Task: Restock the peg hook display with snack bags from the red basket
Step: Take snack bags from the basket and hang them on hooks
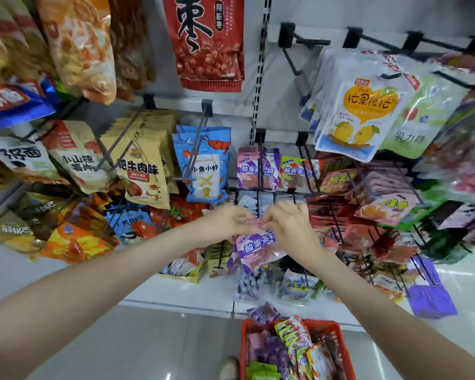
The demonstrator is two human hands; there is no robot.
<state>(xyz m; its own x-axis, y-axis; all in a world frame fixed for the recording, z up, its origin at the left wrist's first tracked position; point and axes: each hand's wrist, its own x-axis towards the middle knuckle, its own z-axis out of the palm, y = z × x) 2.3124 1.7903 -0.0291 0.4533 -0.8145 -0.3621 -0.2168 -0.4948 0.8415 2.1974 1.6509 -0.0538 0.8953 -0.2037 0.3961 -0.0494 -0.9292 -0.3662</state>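
Several snack bags (291, 349) in red basket (324, 323); left hand (225, 222), right hand (288, 223) pinch purple bag (258, 249).

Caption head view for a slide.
Restocking: left hand and right hand hold a pink snack bag by its top before peg hooks, red basket below.

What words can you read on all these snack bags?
"枣": big red bag
"忙果很忙": mango bag
"小鱼小虾": blue bag
"肥牛肉味": tan bag
"果力糖": green bag
"酸果条": held pink-purple bag, the rest is covered
The small print and the basket bags are too blurred to read.
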